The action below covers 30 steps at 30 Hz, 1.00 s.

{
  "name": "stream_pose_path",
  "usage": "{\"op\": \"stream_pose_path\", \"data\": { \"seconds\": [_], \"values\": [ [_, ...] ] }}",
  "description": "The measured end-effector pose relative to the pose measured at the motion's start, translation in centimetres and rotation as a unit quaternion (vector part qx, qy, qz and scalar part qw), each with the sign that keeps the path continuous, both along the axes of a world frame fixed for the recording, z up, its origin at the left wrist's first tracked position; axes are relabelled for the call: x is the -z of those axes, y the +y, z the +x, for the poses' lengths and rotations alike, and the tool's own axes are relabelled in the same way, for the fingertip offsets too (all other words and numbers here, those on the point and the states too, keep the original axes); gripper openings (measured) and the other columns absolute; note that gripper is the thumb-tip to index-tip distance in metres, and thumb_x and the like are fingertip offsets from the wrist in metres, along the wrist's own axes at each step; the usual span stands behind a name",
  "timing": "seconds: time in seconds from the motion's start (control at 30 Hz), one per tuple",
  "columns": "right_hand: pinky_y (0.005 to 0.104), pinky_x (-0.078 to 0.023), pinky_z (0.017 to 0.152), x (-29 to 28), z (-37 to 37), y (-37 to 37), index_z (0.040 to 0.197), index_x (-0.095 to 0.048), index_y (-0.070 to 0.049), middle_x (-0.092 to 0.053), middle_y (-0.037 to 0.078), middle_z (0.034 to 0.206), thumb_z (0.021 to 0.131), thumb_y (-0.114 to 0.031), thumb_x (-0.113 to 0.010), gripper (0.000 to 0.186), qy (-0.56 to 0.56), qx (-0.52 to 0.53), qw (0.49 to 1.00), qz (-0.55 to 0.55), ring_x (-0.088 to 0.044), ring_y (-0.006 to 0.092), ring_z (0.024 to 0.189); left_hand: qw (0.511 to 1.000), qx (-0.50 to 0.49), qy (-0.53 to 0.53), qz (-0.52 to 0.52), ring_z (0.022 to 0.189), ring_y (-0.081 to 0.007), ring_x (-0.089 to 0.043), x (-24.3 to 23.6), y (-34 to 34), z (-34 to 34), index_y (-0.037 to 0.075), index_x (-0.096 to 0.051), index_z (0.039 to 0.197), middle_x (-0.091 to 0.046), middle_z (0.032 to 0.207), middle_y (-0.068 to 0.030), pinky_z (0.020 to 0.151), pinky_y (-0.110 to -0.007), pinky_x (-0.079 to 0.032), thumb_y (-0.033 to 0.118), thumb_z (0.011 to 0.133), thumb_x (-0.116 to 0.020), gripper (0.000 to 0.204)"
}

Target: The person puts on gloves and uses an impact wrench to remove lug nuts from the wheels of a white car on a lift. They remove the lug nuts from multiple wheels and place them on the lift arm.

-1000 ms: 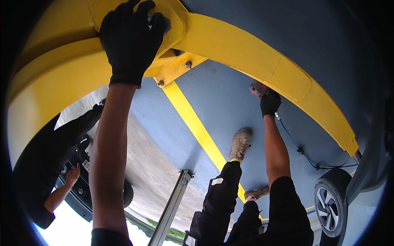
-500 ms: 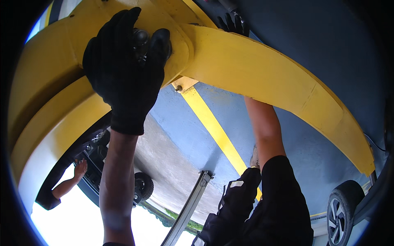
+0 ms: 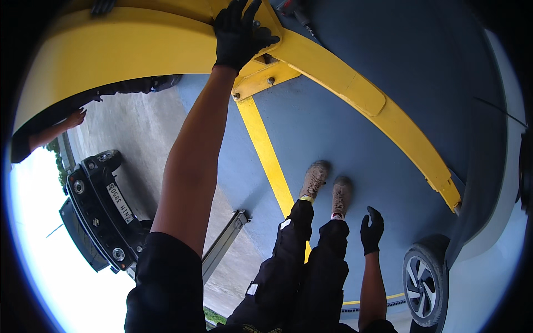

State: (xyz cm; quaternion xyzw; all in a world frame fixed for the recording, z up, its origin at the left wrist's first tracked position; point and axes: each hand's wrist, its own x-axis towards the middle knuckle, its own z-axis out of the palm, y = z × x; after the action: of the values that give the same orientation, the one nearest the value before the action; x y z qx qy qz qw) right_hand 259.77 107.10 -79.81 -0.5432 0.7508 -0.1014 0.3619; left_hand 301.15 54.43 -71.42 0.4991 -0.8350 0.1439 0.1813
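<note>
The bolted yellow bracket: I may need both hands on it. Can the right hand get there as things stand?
Probably yes: the right hand hangs empty by the legs, and nothing blocks the way up to the yellow bracket, beside the left hand.

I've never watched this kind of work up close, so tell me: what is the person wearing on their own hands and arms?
Both hands wear black fabric work gloves ending at the wrist: the left hand and the right hand. The forearms are bare, with no watch or band visible. A short black sleeve covers the left upper arm; the right arm's sleeve is barely in view.

Bright daylight, overexposed lower left; fisheye-bent edges
</note>
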Motion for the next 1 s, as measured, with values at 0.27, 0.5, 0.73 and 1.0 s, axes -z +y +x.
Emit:
{"op": "stream_pose_path", "data": {
  "seconds": [0.27, 0.5, 0.73, 1.0],
  "values": [
    [0.0428, -0.050, 0.094, -9.8, 6.4, -12.2, 0.118, -0.067, -0.004, -0.070, 0.015, 0.114, 0.091, -0.004, -0.061, 0.028, -0.042, -0.073, 0.977, -0.198, -0.065, 0.0335, 0.106, 0.997, -0.043, 0.058, 0.016, 0.140, -0.0327, -0.039, -1.0, 7.5, 4.2, 0.016, -0.040, 0.149, -0.043, 0.150, -0.0129, 0.113, -0.048, -0.033, 0.049, 0.075, -0.083, 0.092],
    [0.0368, -0.054, 0.077, -5.6, 30.0, -40.0, 0.119, -0.065, -0.002, -0.069, 0.015, 0.103, 0.087, -0.010, -0.071, 0.033, -0.220, 0.046, 0.917, -0.331, -0.068, 0.0261, 0.086, 0.926, -0.198, 0.305, 0.105, 0.128, -0.0402, -0.048, -0.6, 15.9, 6.8, 0.004, -0.053, 0.130, -0.049, 0.138, -0.0212, 0.107, -0.047, -0.041, 0.026, 0.088, -0.073, 0.051],
    [0.0387, -0.055, 0.078, -2.0, 36.2, -48.7, 0.101, -0.068, -0.001, -0.072, 0.014, 0.092, 0.083, -0.016, -0.076, 0.025, -0.131, 0.122, 0.897, -0.405, -0.070, 0.0305, 0.087, 0.808, -0.257, 0.399, 0.349, 0.117, -0.0373, -0.059, 5.0, 37.9, 20.6, 0.003, -0.061, 0.120, -0.061, 0.125, -0.0187, 0.099, -0.042, -0.048, 0.017, 0.093, -0.068, 0.031],
    [0.0348, -0.055, 0.064, -1.5, 33.0, -48.4, 0.098, -0.063, 0.005, -0.064, 0.013, 0.089, 0.098, -0.028, -0.057, 0.033, -0.125, 0.210, 0.908, -0.341, -0.066, 0.0226, 0.073, 0.592, -0.497, 0.383, 0.506, 0.098, -0.0352, -0.067, 2.9, 61.0, 38.8, 0.003, -0.069, 0.106, -0.070, 0.104, -0.0189, 0.086, -0.044, -0.052, 0.029, 0.094, -0.063, 0.030]
  ]
}}
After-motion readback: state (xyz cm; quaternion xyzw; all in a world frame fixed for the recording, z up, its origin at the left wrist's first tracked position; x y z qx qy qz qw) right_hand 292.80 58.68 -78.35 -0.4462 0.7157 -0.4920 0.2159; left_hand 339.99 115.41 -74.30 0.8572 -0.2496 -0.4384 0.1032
